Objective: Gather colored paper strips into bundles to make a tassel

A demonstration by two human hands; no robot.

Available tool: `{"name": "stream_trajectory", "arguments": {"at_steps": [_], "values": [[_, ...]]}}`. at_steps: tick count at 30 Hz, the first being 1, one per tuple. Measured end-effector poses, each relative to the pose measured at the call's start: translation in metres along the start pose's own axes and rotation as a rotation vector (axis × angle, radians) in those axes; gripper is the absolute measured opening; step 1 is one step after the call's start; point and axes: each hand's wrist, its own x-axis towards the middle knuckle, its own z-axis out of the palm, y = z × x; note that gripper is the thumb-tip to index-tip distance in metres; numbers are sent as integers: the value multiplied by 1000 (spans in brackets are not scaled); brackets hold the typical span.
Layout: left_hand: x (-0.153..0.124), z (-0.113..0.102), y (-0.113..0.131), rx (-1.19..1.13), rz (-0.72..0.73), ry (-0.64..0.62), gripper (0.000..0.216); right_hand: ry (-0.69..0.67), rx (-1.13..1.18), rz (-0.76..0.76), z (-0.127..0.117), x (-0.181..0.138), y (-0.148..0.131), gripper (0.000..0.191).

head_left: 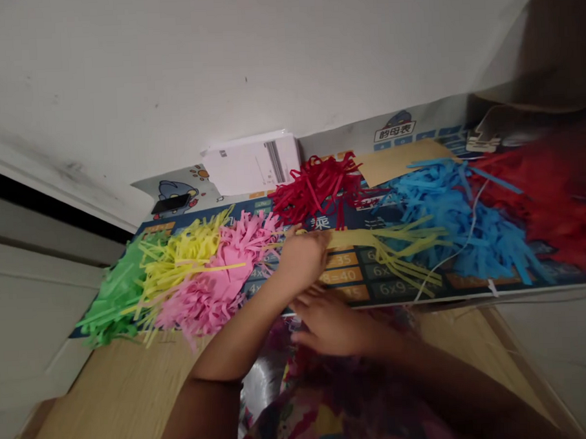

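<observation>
A pale yellow fringed paper tassel (pixel 395 237) lies across the middle of the table, its cut strips spread to the right and a few ends showing on the left. My left hand (pixel 304 258) is closed over its middle band, fingers bent down onto the paper. Just below, at the table's front edge, my right hand (pixel 334 321) has its thumb and fingers apart, close under my left wrist, and I see nothing in it. Pink fringed paper (pixel 227 267) lies left of my left hand. Dark red fringed paper (pixel 318 186) is just beyond it.
Yellow (pixel 187 250) and green fringed paper (pixel 125 285) lie at the left, blue (pixel 458 219) and red (pixel 554 195) at the right. A white box (pixel 252 163), a phone (pixel 172 203) and a tan sheet (pixel 402 160) are along the wall. A white string (pixel 468 231) crosses the blue paper.
</observation>
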Motion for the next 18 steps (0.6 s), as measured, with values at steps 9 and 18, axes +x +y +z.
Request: {"name": "stream_trajectory", "arguments": {"at_steps": [9, 18], "values": [[-51, 53, -8, 50, 202, 85, 29, 405, -481, 139, -23, -59, 69, 27], [-62, 68, -24, -228, 152, 74, 22, 184, -104, 85, -42, -72, 122, 23]]}}
